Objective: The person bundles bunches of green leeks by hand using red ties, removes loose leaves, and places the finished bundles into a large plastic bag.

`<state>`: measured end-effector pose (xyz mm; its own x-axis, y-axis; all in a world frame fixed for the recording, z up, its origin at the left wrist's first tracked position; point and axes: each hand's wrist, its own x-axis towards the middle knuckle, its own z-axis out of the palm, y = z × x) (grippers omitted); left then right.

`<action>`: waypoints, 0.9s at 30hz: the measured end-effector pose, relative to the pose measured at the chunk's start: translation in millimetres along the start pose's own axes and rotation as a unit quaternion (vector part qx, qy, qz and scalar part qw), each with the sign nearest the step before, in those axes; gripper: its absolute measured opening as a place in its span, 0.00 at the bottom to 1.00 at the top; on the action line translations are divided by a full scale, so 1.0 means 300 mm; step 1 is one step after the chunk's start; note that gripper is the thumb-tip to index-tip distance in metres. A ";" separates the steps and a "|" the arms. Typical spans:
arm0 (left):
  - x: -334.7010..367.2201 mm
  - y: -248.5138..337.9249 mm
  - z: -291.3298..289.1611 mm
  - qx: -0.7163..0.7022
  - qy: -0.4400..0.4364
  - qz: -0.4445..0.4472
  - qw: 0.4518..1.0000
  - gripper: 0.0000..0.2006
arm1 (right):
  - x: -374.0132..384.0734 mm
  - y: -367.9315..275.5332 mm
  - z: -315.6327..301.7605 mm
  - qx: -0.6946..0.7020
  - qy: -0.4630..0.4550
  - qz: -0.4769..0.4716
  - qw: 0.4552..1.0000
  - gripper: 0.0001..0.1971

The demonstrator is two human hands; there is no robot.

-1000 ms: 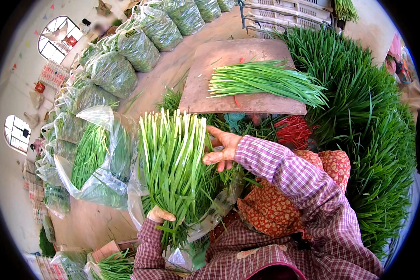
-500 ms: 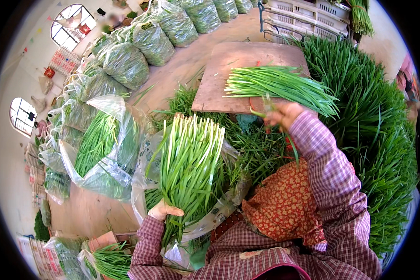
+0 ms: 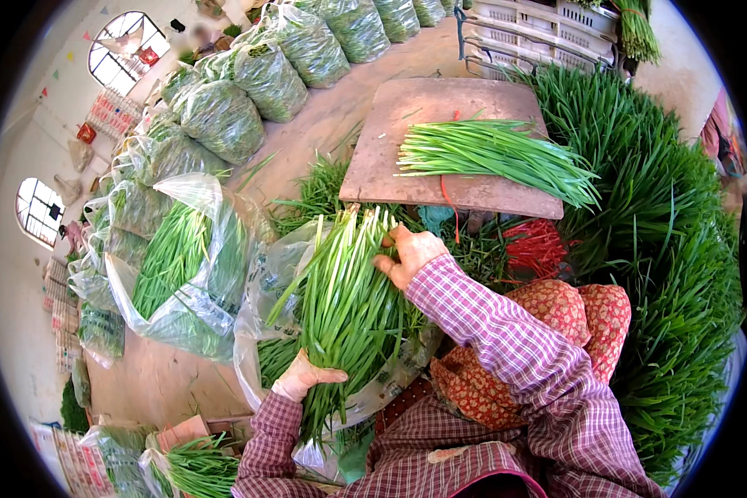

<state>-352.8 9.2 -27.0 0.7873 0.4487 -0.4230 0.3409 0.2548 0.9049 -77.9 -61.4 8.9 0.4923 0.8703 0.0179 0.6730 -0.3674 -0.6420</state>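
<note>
My left hand (image 3: 309, 378) is wrapped round the leafy lower part of a thick bunch of garlic chives (image 3: 349, 299), thumb lying across the leaves. The bunch's white stem ends point away from me. At those ends, on the right side, my right hand (image 3: 410, 254) closes its bent fingers on stems; its fingertips are partly hidden. Beneath the bunch spreads an open clear plastic bag (image 3: 249, 340). Another bunch of chives (image 3: 490, 158) lies across a wooden board (image 3: 382, 108), and a red tie (image 3: 448, 199) hangs over the board's near edge.
A tall heap of chives (image 3: 672, 299) rises along my right. Red ties (image 3: 535, 247) lie below the board. To the left stands an open filled bag (image 3: 174, 266), with a row of stuffed bags (image 3: 224, 116) behind. White crates (image 3: 539, 33) are stacked beyond the board.
My right hand has come down and left from the board's near edge to the stem ends of the held bunch. The bunch has tilted slightly; my left hand keeps its grip.
</note>
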 end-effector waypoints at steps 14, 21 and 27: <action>-0.040 -0.088 -0.057 -0.016 -0.025 0.001 1.000 0.41 | 0.043 0.323 -0.274 -0.132 0.068 0.043 0.988 0.11; -0.020 -0.093 -0.059 -0.023 -0.040 0.015 0.999 0.42 | -0.013 0.149 -0.137 -0.021 0.012 -0.028 0.999 0.22; -0.028 -0.075 -0.041 -0.027 -0.047 0.004 0.999 0.42 | 0.017 0.070 -0.057 -0.054 0.080 -0.138 0.986 0.07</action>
<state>-373.4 10.2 -44.4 0.8353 0.3687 -0.4079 0.3089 0.2990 0.9029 -51.8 -70.4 8.6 0.3566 0.8822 0.3076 0.8447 -0.1637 -0.5096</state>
